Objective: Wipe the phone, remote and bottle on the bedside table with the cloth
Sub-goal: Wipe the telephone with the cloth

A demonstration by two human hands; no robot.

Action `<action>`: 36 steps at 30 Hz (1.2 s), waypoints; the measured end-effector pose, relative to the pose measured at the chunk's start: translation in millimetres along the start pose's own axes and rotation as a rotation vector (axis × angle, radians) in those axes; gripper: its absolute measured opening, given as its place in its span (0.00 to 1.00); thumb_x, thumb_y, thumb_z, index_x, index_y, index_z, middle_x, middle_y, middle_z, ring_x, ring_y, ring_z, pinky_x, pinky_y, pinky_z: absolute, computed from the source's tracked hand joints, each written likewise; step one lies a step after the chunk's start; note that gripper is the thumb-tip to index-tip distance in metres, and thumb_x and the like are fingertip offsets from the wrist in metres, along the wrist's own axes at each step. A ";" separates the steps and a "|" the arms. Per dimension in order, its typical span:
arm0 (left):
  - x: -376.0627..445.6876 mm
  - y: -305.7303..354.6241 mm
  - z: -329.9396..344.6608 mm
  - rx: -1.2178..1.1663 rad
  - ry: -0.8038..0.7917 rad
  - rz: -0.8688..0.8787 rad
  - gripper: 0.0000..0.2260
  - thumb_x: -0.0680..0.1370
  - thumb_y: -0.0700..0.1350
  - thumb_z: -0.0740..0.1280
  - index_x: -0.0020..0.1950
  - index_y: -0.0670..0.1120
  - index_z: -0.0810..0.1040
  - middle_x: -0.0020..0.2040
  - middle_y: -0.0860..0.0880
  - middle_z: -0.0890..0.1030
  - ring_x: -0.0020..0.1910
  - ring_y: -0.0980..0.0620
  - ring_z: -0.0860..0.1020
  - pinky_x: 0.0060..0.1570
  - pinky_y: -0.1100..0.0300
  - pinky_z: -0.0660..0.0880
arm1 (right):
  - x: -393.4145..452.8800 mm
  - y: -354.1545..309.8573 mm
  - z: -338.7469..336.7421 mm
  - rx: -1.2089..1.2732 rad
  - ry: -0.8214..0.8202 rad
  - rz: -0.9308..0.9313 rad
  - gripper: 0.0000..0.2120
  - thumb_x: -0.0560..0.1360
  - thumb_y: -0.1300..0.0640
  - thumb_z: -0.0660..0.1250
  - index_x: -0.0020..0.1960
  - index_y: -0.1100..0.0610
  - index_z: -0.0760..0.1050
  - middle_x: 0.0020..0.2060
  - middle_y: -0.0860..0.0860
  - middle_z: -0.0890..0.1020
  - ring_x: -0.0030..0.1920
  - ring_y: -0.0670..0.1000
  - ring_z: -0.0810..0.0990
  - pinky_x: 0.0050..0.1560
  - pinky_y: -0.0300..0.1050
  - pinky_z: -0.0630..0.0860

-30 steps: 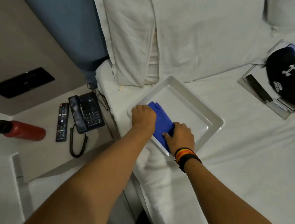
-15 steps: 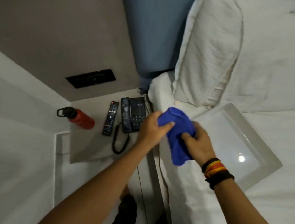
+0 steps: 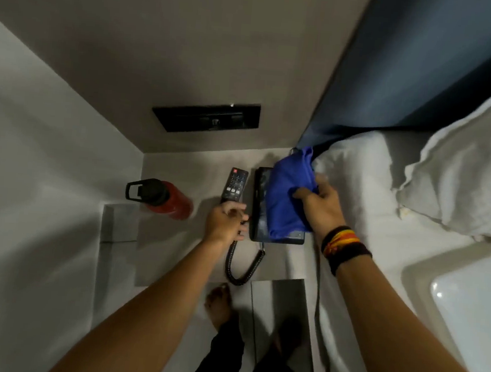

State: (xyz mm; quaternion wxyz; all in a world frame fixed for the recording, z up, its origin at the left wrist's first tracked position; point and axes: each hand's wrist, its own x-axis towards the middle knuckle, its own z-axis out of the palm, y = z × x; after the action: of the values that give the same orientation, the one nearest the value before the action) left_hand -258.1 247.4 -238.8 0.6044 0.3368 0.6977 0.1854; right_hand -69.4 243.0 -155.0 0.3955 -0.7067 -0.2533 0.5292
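Observation:
On the bedside table (image 3: 173, 245) stands a black phone (image 3: 258, 207) with a coiled cord (image 3: 243, 270). My right hand (image 3: 321, 207) is shut on a blue cloth (image 3: 284, 198), which is pressed over the right part of the phone and hides its keypad. My left hand (image 3: 226, 222) is at the phone's left edge with loosely spread fingers, and it covers the near end of the black remote (image 3: 235, 183). I see nothing gripped in it. Left of the remote, a red bottle (image 3: 175, 205) with a black cap lies on its side.
A black panel (image 3: 208, 117) is set in the wall behind the table. To the right is the bed (image 3: 365, 190), carrying a white pillow (image 3: 461, 181) and a white tray (image 3: 464, 311) in front of a blue headboard (image 3: 426, 68). My foot (image 3: 219, 305) is on the floor below.
The cloth was lifted out of the tray with both hands and carried left to the table. My left hand has let go of it and now reaches the phone's left edge.

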 end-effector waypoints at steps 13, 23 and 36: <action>66.9 -29.0 28.6 0.449 0.058 0.513 0.16 0.83 0.36 0.69 0.70 0.43 0.83 0.65 0.41 0.86 0.62 0.41 0.85 0.63 0.43 0.82 | 85.9 105.8 45.3 -1.128 -0.026 -0.604 0.33 0.81 0.39 0.55 0.81 0.49 0.48 0.81 0.53 0.49 0.80 0.59 0.46 0.76 0.66 0.53; 78.4 -42.4 31.1 0.254 0.134 0.559 0.15 0.78 0.31 0.72 0.64 0.41 0.82 0.55 0.44 0.88 0.53 0.51 0.85 0.52 0.71 0.80 | 80.0 153.9 67.7 -1.006 0.022 -0.688 0.30 0.79 0.55 0.57 0.80 0.50 0.55 0.81 0.52 0.55 0.81 0.57 0.46 0.78 0.63 0.53; 51.7 -17.3 25.1 0.574 0.163 0.595 0.21 0.83 0.37 0.69 0.77 0.44 0.75 0.73 0.40 0.79 0.68 0.39 0.81 0.66 0.42 0.81 | -42.6 227.2 -1.3 -1.091 -0.222 -0.515 0.45 0.68 0.75 0.66 0.79 0.48 0.58 0.80 0.46 0.52 0.80 0.55 0.53 0.65 0.50 0.77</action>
State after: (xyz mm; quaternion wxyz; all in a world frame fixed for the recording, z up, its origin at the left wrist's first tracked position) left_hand -240.3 267.4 -292.5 0.3488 0.6626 0.6389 0.1762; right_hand -95.2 82.6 -319.4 0.0633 -0.6641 -0.6899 0.2811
